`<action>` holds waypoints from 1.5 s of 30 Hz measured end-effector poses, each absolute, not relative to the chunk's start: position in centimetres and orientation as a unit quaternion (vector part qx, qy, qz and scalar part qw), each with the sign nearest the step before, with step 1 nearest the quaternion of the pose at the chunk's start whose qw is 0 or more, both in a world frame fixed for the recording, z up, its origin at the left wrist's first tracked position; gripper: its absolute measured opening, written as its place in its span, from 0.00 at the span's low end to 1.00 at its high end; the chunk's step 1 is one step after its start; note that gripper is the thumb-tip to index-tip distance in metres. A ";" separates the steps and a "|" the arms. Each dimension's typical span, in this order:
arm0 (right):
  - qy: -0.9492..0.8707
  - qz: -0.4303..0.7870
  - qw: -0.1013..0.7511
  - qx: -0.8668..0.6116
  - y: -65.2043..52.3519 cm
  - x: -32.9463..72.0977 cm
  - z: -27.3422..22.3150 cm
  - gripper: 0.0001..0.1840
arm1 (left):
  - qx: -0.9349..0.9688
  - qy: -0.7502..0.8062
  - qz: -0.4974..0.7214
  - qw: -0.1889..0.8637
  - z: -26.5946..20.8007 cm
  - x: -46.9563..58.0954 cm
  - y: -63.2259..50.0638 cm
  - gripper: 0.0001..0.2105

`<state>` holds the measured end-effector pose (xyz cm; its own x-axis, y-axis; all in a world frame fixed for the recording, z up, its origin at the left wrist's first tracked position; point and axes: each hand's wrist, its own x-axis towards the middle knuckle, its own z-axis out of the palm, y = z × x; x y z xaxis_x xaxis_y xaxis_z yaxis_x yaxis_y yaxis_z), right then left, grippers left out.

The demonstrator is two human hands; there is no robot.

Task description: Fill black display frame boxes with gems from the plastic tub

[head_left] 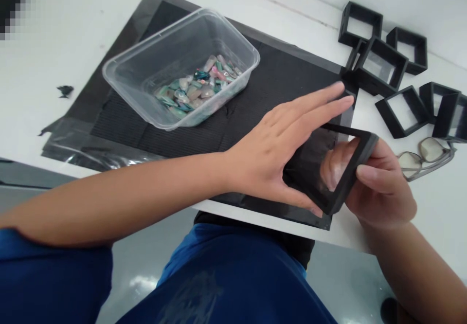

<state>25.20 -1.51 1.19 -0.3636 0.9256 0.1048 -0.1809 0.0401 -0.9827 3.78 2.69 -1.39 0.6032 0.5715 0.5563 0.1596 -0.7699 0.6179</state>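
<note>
My right hand (383, 188) grips a black frame (367, 156) by its right side, with the thumb on the outer edge and some fingers behind it. The frame is tilted and has a clear pane, through which part of the right hand shows. My left hand (277, 144) is spread around the frame's left side, fingers stretched out past the top edge and thumb along the bottom edge near the lower corner. Whether its palm presses on the frame I cannot tell. Both hands are over the right end of a black ribbed mat (284, 76).
A clear plastic tub (138, 90) holding many small coloured stone-like pieces (197, 88) stands on the mat. Several black frames (379, 66) lie at the right on the white table (292, 3), near eyeglasses (425, 158). A black scrap (65, 91) lies at left.
</note>
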 end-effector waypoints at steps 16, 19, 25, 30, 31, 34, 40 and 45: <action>-0.610 0.497 0.502 -0.359 -0.7 25.3 0.0 0.08 | 0.830 0.188 0.474 0.225 -0.1 3.3 1.9 0.07; -0.579 0.491 0.530 -0.378 -0.7 25.1 -0.1 0.11 | 0.814 0.181 0.510 0.209 0.1 3.3 2.0 0.07; -0.560 0.531 0.494 -0.401 -1.4 24.7 -0.6 0.23 | 0.788 0.231 0.523 0.228 0.0 3.4 1.5 0.06; -0.581 0.475 0.520 -0.408 -1.6 24.3 -0.6 0.19 | 0.623 0.359 0.546 0.429 0.0 4.4 1.9 0.08; -0.581 0.465 0.515 -0.424 -1.7 24.2 -0.5 0.15 | 0.576 0.365 0.545 0.488 0.0 4.7 2.1 0.10; -0.588 0.452 0.481 -0.468 -1.9 24.2 -0.2 0.10 | 0.458 0.336 0.512 0.644 0.1 5.2 2.7 0.14; -0.616 0.478 0.479 -0.403 -2.2 25.1 0.0 0.11 | 0.322 0.276 0.382 0.821 0.1 5.0 2.8 0.13; -0.634 0.525 0.469 -0.320 -2.4 25.1 0.9 0.13 | 0.417 0.266 0.272 0.826 -0.3 5.0 2.2 0.18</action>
<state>25.07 -2.42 0.92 -0.3556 0.8978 0.2597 -0.0865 0.2450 -0.9656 5.00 2.21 -0.28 0.7112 0.6702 -0.2124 -0.2272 0.5050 0.8327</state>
